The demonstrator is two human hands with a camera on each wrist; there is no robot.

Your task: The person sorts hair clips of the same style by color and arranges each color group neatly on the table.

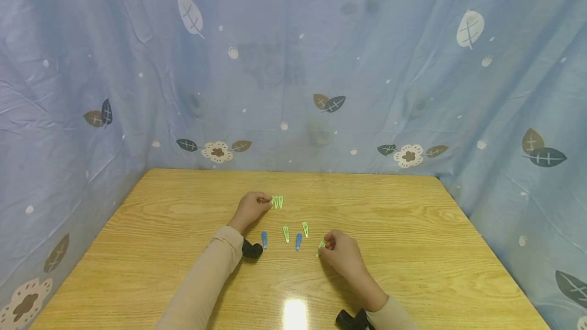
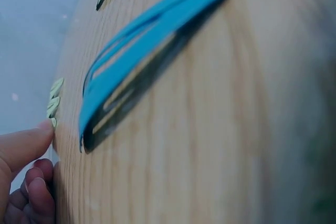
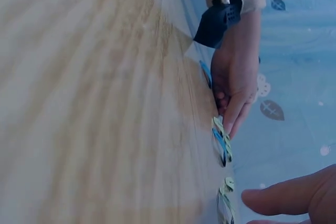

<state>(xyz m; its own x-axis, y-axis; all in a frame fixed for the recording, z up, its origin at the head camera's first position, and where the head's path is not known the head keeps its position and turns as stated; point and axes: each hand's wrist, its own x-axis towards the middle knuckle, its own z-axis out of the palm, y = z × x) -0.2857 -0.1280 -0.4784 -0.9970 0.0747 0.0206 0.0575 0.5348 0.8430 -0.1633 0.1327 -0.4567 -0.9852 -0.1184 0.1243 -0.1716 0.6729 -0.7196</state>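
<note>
My left hand (image 1: 251, 209) is at the left end of a short row of light green hair clips (image 1: 281, 202). Its thumb and index finger pinch the leftmost green hair clip (image 2: 53, 123), partly hidden by the fingertips. My right hand (image 1: 343, 254) is over another green hair clip (image 1: 321, 248) lying slanted on the table. In the right wrist view, a small gap shows between the thumb (image 3: 278, 198) and that clip (image 3: 226, 203). Between the hands lie two blue hair clips (image 1: 298, 242) and two more green hair clips (image 1: 286, 234). One blue clip (image 2: 142, 51) looms large in the left wrist view.
The clips lie on a wood-grain table (image 1: 183, 279). A blue patterned curtain (image 1: 284, 65) hangs behind the table and along both sides. Dark wrist-worn devices (image 1: 252, 249) sit at both cuffs. A bright light reflection shows near the table's front.
</note>
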